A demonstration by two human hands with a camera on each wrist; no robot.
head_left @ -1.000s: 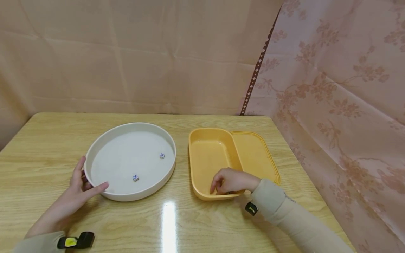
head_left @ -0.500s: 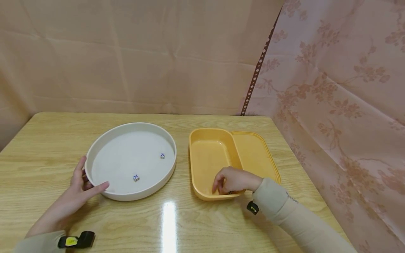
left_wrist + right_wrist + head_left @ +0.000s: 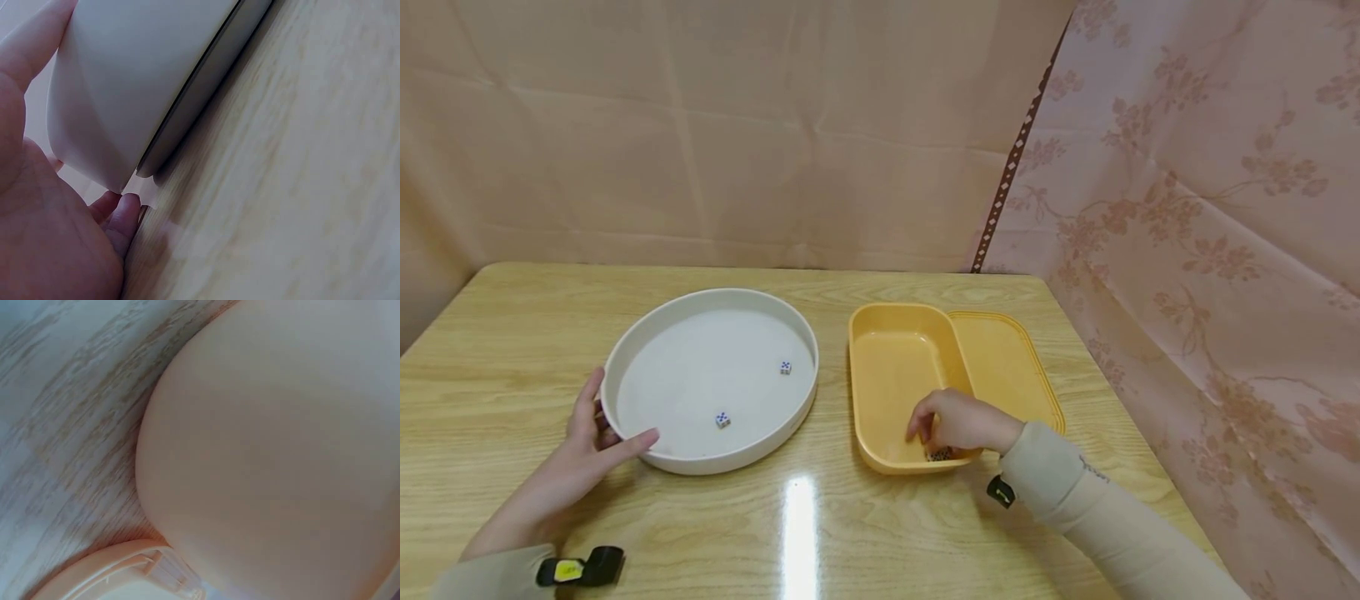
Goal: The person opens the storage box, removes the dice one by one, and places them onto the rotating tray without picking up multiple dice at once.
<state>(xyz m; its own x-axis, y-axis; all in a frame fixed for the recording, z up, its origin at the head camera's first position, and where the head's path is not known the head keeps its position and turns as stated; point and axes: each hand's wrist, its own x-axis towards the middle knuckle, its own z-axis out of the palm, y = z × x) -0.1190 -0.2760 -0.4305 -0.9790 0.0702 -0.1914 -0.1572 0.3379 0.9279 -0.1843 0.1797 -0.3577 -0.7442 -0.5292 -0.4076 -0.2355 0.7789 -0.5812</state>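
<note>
My left hand (image 3: 587,450) holds a round white tray (image 3: 700,465) at its near left rim, thumb over the edge and fingers round the outside. In the left wrist view the fingers (image 3: 124,219) bend in under the side of the tray. Inside it lie two white dice with blue pips, one die (image 3: 722,420) nearer me and another die (image 3: 786,367) to the right. My right hand (image 3: 962,421) reaches into the near end of a yellow plastic box (image 3: 887,367), fingers bent downward. Below the palm several dice (image 3: 940,454) show. Whether the fingertips pinch one is hidden.
A yellow lid (image 3: 1007,367) lies flat against the right side of the box. Both containers stand on a wood-grain table (image 3: 715,533). Cloth curtains (image 3: 737,142) hang behind and along the right. The right wrist view shows mainly the outer wall of the box (image 3: 262,456).
My right hand has risen slightly inside the box, and more of the dice below it show. The left hand and the tray stay where they were.
</note>
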